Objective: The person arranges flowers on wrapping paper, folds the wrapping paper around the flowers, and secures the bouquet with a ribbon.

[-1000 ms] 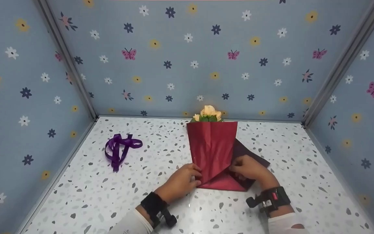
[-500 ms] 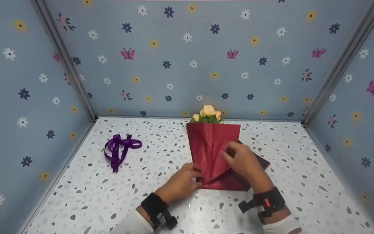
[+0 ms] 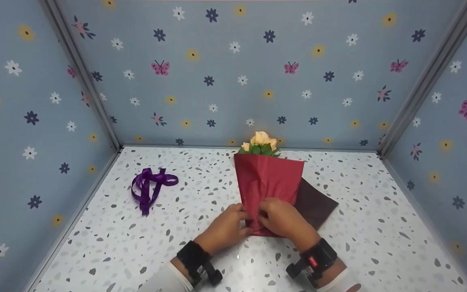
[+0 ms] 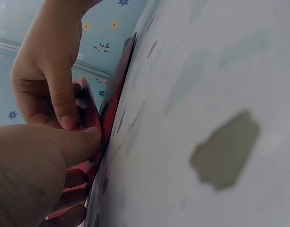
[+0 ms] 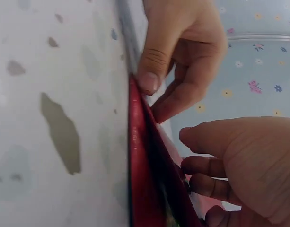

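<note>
Left hand [image 3: 226, 227] pinches the flared red paper wrap [image 3: 270, 174] by its near-left edge; curled right hand [image 3: 283, 219] touches its front, grip unclear; white speckled tabletop [image 3: 201, 184] alongside.

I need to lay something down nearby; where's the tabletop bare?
Bare tabletop lies between the purple ribbon and the red paper, and from the dark paper to the right wall. It is crowded at the red paper's near end, where the left hand and right hand work.
</note>
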### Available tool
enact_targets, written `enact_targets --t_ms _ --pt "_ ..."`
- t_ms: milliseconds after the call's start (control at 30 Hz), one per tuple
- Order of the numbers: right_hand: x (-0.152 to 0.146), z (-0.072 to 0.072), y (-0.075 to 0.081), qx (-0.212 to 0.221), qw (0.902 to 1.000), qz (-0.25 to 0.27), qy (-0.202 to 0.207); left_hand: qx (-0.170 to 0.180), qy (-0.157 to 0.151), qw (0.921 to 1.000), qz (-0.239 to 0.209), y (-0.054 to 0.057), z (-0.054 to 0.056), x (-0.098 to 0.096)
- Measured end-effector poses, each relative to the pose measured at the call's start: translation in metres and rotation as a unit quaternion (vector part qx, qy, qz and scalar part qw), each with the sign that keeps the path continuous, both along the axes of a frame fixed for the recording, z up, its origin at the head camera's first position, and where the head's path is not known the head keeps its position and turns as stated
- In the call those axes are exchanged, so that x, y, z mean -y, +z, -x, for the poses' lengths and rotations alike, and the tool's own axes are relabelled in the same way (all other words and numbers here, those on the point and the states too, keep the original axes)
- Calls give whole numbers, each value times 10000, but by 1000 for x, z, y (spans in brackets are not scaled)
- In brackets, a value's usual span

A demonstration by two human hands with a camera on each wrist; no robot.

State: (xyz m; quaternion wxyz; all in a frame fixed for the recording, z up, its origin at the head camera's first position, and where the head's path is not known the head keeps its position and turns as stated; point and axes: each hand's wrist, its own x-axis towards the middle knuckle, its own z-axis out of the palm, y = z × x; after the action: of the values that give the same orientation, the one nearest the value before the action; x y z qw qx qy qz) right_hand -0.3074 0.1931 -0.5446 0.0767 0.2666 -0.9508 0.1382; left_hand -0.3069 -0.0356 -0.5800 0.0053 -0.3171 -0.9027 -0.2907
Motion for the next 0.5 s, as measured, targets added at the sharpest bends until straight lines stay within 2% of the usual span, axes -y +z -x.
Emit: enact_targets --t_ms 133,233,433,500 --pt "2 -2 -5 392 9991 -168 28 -64 122 9999 13 0 1 1" --pt "3 -3 -5 471 9985 -197 199 -152 167 9997 91 1 1 2" --pt "3 -7 -6 454 9971 -87 606 -707 -103 9967 386 2 1 4" --pt "2 -7 -6 511 9962 -38 700 -770 -144 9957 488 3 2 4"
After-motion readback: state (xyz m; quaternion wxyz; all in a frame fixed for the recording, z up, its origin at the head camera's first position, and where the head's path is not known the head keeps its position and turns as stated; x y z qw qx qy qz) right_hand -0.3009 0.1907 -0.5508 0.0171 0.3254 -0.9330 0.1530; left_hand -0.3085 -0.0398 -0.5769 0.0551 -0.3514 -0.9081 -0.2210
